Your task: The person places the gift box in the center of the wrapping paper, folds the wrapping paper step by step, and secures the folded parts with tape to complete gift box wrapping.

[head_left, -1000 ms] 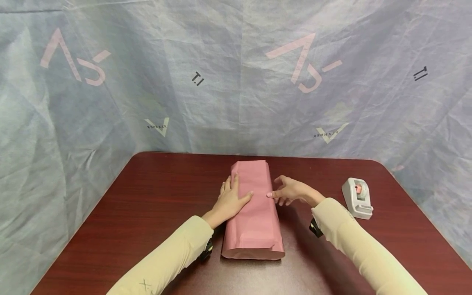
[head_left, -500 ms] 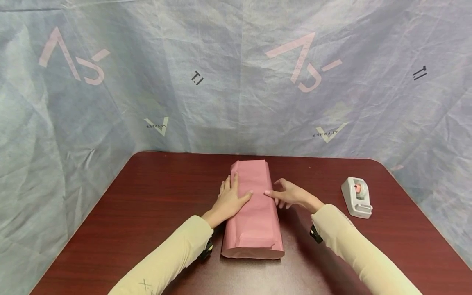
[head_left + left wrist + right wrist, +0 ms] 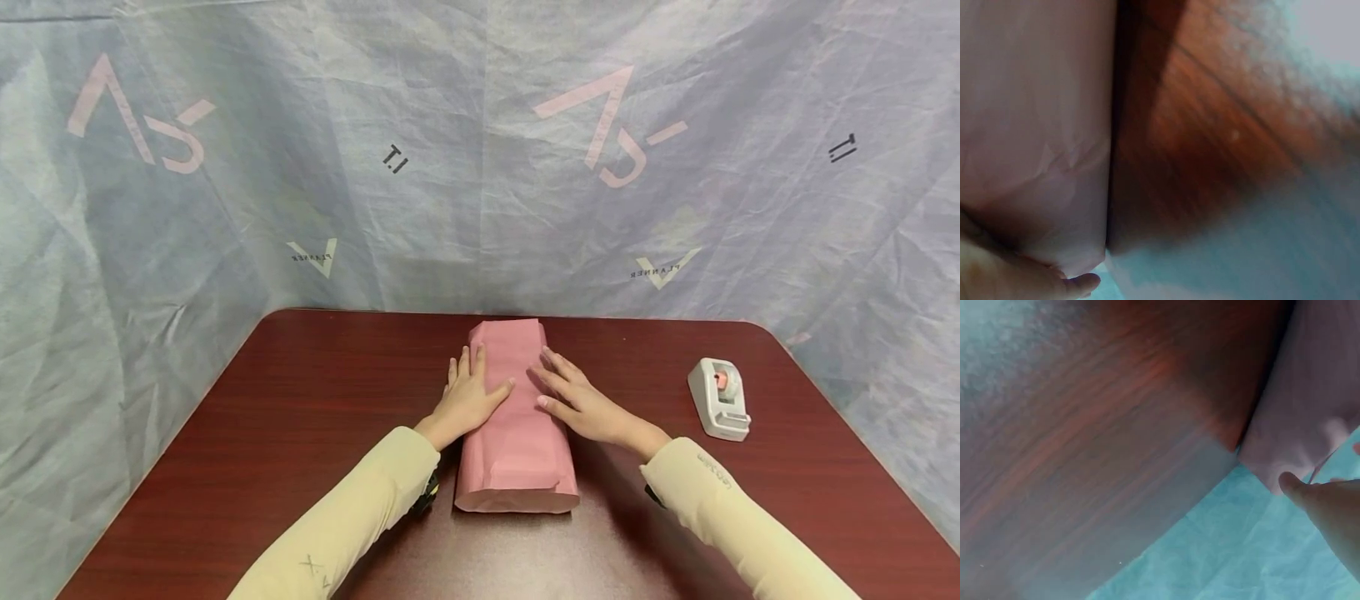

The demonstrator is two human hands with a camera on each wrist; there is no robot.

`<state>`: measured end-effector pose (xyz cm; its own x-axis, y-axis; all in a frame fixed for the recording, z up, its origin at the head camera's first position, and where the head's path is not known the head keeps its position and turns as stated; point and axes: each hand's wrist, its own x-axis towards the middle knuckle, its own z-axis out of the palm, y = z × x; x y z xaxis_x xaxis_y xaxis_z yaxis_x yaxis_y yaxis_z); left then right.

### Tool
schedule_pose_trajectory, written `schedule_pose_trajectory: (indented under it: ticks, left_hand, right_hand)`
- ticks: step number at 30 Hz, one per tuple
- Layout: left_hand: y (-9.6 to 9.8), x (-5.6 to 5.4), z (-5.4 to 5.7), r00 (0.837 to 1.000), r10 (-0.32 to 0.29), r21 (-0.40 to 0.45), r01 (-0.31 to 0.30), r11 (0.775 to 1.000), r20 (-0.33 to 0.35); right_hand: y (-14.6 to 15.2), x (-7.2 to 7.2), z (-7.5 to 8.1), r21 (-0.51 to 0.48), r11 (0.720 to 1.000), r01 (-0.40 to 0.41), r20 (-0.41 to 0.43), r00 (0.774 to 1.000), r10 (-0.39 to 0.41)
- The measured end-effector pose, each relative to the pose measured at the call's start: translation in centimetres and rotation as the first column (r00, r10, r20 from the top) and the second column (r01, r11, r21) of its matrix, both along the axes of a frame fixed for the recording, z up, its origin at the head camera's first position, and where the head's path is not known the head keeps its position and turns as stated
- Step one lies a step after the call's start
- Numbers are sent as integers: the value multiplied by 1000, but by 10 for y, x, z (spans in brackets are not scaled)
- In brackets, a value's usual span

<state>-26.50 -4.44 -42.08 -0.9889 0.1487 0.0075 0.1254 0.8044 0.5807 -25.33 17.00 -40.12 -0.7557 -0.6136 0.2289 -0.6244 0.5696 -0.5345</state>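
A long package wrapped in pink paper (image 3: 517, 433) lies lengthwise on the table, its near end folded flat. My left hand (image 3: 462, 402) rests along its left edge, thumb on top and fingers extended. On the opposite edge my right hand (image 3: 585, 402) has its fingers spread, the tips touching the top of the paper. In the left wrist view, the pink wrapping (image 3: 1035, 125) fills the left side, with part of the left hand (image 3: 1016, 278) at the bottom. The right wrist view shows the right hand (image 3: 1329, 506) at a corner of the package (image 3: 1307, 419).
A white tape dispenser (image 3: 718, 400) stands on the right side of the dark red wooden table (image 3: 330, 392). Grey-blue printed cloth (image 3: 442, 233) hangs behind the table and along both sides.
My right hand has turned and spread its fingers onto the package's top, where earlier mainly the thumb touched. The left hand stays on the left edge. The package's near end sits slightly farther away.
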Motion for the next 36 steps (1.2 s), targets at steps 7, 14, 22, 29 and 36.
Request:
schedule_pose_trajectory:
  ticks: [7,14,22,29,36]
  left_hand:
    - [-3,0,1,990,-99,-107,87,990,-103]
    - [-16,16,5,923,-356,-259,313,914,-143]
    - [-28,30,6,866,-476,-375,395,838,-152]
    - [-25,32,1,851,-472,-400,359,843,-231]
    - [-19,35,-3,848,-438,-436,287,853,-298]
  right_hand:
    - [0,8,-8,82,995,-48,-35,998,51]
    - [-1,9,-9,145,989,-19,-67,997,29]
    - [0,10,0,234,971,-40,-75,995,60]
    - [1,15,-6,227,972,-56,-152,984,93]
    - [-4,19,-17,273,961,49,-296,954,36]
